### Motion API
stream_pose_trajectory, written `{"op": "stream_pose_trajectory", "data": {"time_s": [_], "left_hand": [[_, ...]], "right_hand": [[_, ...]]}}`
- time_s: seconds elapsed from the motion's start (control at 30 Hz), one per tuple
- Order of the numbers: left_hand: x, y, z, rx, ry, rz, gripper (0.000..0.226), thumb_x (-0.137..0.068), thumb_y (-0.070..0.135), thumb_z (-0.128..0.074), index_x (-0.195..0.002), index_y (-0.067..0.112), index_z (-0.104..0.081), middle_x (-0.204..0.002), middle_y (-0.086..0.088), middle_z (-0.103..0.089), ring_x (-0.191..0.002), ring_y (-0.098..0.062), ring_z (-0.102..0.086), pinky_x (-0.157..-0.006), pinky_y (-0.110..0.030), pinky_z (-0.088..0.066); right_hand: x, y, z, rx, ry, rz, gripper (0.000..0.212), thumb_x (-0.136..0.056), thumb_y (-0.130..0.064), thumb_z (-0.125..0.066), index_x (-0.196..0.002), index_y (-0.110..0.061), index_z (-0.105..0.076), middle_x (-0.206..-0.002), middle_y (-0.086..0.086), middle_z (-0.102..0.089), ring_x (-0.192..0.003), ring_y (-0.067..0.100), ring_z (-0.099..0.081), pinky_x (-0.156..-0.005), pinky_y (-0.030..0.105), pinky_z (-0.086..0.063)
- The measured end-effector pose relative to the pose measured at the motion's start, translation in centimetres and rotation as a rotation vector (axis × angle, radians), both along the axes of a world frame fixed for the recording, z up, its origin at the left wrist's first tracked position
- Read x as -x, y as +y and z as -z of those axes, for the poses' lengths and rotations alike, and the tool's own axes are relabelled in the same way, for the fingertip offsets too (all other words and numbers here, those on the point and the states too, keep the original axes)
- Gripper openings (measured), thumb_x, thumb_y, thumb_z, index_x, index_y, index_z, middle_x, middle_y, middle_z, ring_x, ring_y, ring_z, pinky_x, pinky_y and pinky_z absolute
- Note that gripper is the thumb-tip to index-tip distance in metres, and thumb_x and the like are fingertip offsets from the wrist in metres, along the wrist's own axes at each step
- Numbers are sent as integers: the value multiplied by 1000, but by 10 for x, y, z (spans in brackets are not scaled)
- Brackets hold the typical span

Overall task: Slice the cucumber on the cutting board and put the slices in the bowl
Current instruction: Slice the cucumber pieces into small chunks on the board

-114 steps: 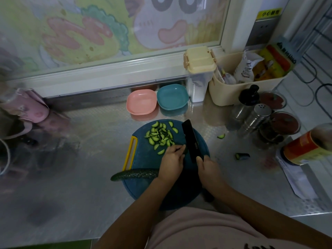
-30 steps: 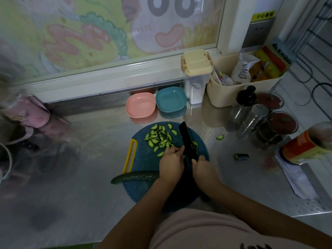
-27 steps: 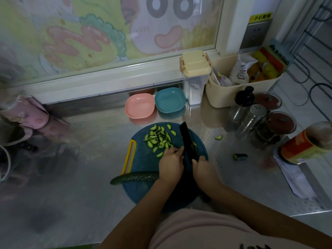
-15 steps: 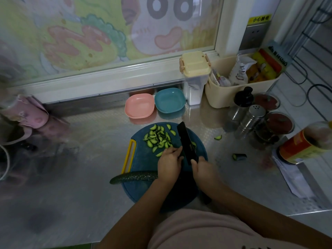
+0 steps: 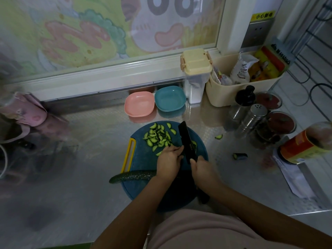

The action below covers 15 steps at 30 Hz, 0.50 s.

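Observation:
A round blue cutting board [image 5: 142,159] with a yellow handle lies on the steel counter. Several green cucumber slices [image 5: 158,136] are piled at its far side. A long cucumber piece [image 5: 132,176] lies across the board's near left edge. My right hand [image 5: 203,170] grips the handle of a black knife [image 5: 186,141] whose blade stands on the board. My left hand [image 5: 169,160] is curled against the blade's left side, holding down a cucumber piece that it hides. A pink bowl [image 5: 139,104] and a teal bowl [image 5: 170,98] sit beyond the board.
A lidded clear container [image 5: 195,74] and a beige basket [image 5: 239,83] of packets stand at the back right. Shakers and jars [image 5: 255,115] crowd the right, with an orange can [image 5: 305,146]. Two cucumber bits [image 5: 239,156] lie on the counter right of the board. Pink cloth [image 5: 25,110] sits far left.
The knife and both hands have stayed at the same spot on the board, with only small shifts of the blade. The slice pile looks the same.

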<state>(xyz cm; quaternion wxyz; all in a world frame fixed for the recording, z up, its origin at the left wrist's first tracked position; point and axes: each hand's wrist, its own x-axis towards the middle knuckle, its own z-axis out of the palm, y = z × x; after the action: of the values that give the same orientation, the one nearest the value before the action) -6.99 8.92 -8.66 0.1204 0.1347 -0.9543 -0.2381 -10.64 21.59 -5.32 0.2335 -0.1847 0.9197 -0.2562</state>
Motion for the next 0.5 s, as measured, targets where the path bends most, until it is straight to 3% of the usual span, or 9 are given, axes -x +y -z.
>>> {"op": "stream_pose_trajectory", "data": {"time_s": [0.2, 0.33, 0.43, 0.5], "left_hand": [[-1, 1, 0, 32, 9, 7, 45, -62, -2, -80, -105, 7, -71, -83, -6, -70, -72, -26, -62, -56, -24, -51], [-3, 3, 0, 67, 20, -14, 45, -62, -2, -81, -105, 9, -71, -83, -4, -69, -73, -23, -62, -54, -21, -48], [-5, 5, -5, 2, -11, -37, 42, -74, -2, -71, -115, 10, -67, -94, -8, -68, -86, -26, -60, -67, -27, -51], [-5, 5, -10, -46, -68, -42, 41, -83, 1, -62, -122, 13, -62, -107, -8, -66, -100, -25, -54, -79, -27, -44]], "right_hand": [[-2, -14, 4, -26, -30, 53, 33, -102, -26, -29, -109, 1, -46, -101, 16, -62, -89, 29, -61, -57, 25, -33], [0, -10, 5, -46, 0, 52, 32, -102, -26, -29, -108, 1, -47, -101, 16, -63, -87, 27, -61, -42, 17, -23], [1, -7, 8, -37, 13, 50, 31, -102, -25, -31, -107, 2, -47, -100, 17, -63, -86, 27, -61, -41, 19, -24], [2, -5, 9, -18, 7, 55, 32, -102, -25, -31, -105, 2, -48, -96, 17, -63, -81, 27, -60, -48, 24, -28]]}}
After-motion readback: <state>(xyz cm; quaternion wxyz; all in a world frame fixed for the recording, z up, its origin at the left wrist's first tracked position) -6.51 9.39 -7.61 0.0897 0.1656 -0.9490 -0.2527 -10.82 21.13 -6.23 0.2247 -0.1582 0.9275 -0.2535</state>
